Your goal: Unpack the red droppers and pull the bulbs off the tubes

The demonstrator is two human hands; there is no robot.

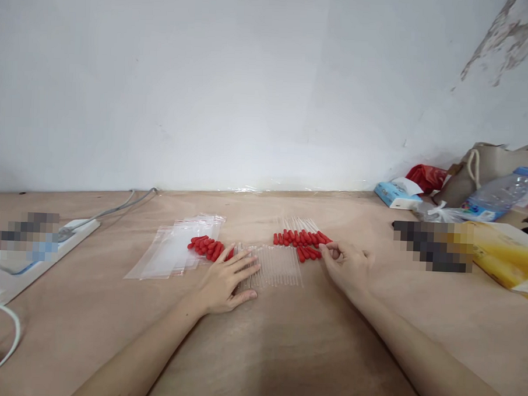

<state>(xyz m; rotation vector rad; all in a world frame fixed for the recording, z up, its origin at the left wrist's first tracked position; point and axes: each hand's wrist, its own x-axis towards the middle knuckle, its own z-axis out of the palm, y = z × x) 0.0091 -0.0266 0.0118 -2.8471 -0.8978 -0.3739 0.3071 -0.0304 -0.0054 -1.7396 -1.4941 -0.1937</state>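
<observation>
I see left hand (pixel 225 281) flat, fingers spread, pressing row of clear tubes (pixel 275 266) at tabletop (pixel 283 350) centre. Right hand (pixel 346 266) pinched shut on red cap (pixel 324 252). Tubes lie side by side, long axes 12-to-6. I judge capping partly done: finished droppers (pixel 301 233) at 12 o'clock, loose caps (pixel 208 247) at 10, bags (pixel 176 247) unfilled.
</observation>
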